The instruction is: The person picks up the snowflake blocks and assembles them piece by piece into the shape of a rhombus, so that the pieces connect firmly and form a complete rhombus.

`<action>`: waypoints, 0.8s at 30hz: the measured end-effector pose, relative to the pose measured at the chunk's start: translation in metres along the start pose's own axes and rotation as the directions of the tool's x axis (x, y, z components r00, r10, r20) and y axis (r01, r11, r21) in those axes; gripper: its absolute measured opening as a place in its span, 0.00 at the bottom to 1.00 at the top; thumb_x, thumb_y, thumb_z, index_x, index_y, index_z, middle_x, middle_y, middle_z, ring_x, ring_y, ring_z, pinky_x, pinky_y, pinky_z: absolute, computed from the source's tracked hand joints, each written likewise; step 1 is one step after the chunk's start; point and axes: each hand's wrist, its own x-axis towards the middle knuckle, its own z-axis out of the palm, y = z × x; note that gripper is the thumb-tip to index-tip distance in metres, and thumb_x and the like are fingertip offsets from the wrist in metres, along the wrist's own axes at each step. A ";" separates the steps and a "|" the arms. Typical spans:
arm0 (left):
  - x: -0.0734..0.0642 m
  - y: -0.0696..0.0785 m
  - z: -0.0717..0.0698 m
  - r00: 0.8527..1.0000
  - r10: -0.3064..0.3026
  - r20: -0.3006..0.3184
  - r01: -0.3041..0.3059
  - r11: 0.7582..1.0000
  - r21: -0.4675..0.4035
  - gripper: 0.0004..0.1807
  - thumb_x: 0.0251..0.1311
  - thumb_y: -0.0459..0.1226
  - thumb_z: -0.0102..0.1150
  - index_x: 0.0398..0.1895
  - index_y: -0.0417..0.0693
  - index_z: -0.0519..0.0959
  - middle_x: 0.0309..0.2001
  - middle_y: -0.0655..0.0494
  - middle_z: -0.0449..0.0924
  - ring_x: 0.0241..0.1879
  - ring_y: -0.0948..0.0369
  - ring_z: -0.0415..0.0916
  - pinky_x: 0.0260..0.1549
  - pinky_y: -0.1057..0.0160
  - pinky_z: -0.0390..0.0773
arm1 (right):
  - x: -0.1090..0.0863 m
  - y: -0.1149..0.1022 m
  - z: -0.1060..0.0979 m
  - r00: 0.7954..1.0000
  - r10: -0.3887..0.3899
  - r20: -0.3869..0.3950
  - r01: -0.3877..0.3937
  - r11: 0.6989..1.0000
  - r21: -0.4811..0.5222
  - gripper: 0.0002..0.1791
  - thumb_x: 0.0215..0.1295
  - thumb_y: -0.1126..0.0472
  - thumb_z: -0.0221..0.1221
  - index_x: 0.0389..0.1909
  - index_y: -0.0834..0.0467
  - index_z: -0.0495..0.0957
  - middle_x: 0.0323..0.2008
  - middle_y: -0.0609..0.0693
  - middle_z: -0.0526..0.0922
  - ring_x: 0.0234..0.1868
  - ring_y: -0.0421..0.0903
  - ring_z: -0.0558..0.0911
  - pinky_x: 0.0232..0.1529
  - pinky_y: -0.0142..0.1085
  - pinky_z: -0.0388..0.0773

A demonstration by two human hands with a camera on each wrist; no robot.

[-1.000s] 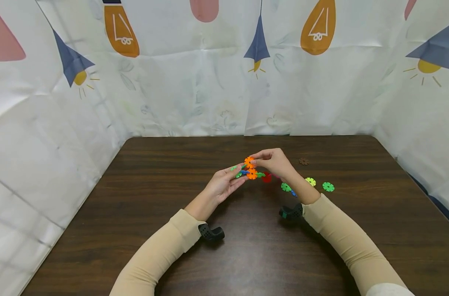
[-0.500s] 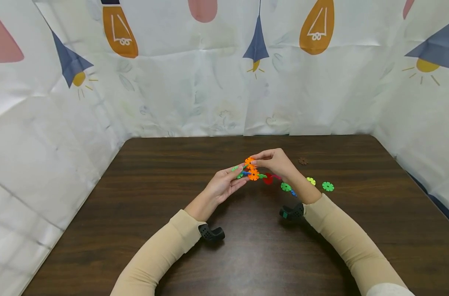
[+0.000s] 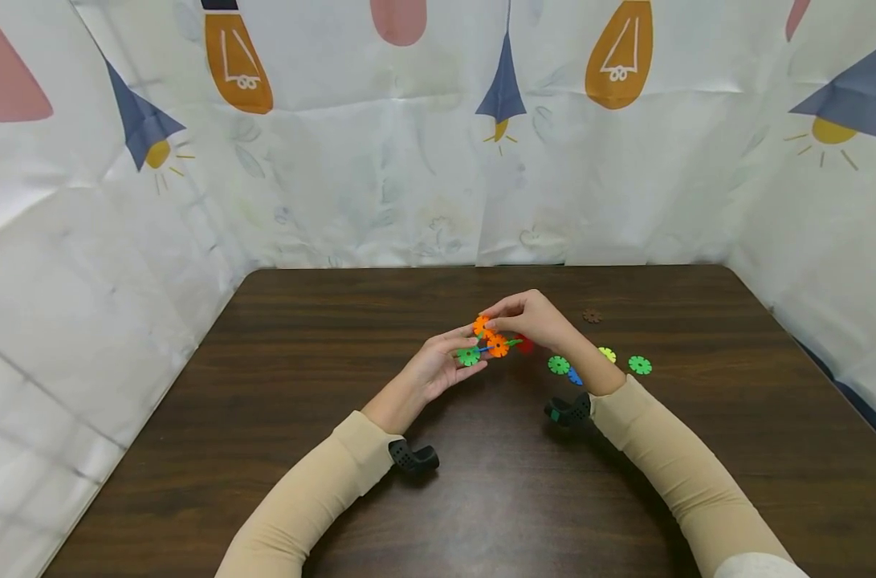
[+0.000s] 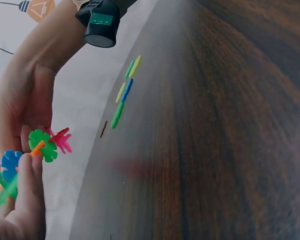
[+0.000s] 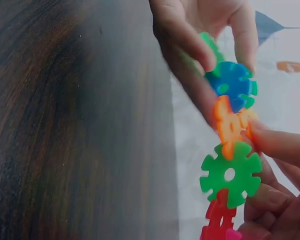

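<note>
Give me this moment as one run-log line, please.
left hand: holds disc chain | right hand: pinches orange disc | table: loose discs lie at right

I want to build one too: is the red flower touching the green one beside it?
Touching. The right wrist view shows the red flower slotted into the edge of the green flower, with no gap.

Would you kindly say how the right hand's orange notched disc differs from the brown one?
The orange notched disc is bright; the brown notched disc is dark. The right hand pinches the orange disc; the brown disc lies flat on the table. Both are notched.
</note>
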 end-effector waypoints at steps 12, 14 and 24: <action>0.001 -0.004 0.008 0.994 0.035 -0.101 -0.033 0.999 0.019 0.15 0.81 0.36 0.44 0.64 0.38 0.68 0.68 0.43 0.67 0.63 0.46 0.70 0.65 0.42 0.68 | -0.002 -0.009 0.010 0.995 -0.097 0.002 0.095 0.970 -0.224 0.13 0.71 0.62 0.65 0.52 0.62 0.87 0.48 0.55 0.88 0.44 0.48 0.86 0.43 0.40 0.83; 0.002 -0.004 0.010 0.992 0.037 -0.118 -0.035 0.999 0.015 0.09 0.81 0.35 0.44 0.57 0.40 0.69 0.66 0.45 0.67 0.63 0.46 0.69 0.65 0.42 0.68 | -0.003 -0.010 0.010 0.993 -0.116 -0.009 0.110 0.960 -0.256 0.14 0.72 0.62 0.64 0.54 0.61 0.86 0.51 0.55 0.87 0.42 0.48 0.85 0.44 0.42 0.81; 0.004 0.002 0.014 0.972 0.054 -0.227 -0.062 0.998 -0.031 0.04 0.80 0.34 0.43 0.48 0.44 0.69 0.54 0.48 0.65 0.53 0.51 0.68 0.47 0.57 0.80 | -0.013 -0.010 -0.029 0.939 -0.200 -0.279 0.141 0.966 -0.216 0.15 0.75 0.58 0.62 0.57 0.59 0.84 0.43 0.56 0.86 0.33 0.50 0.76 0.32 0.36 0.70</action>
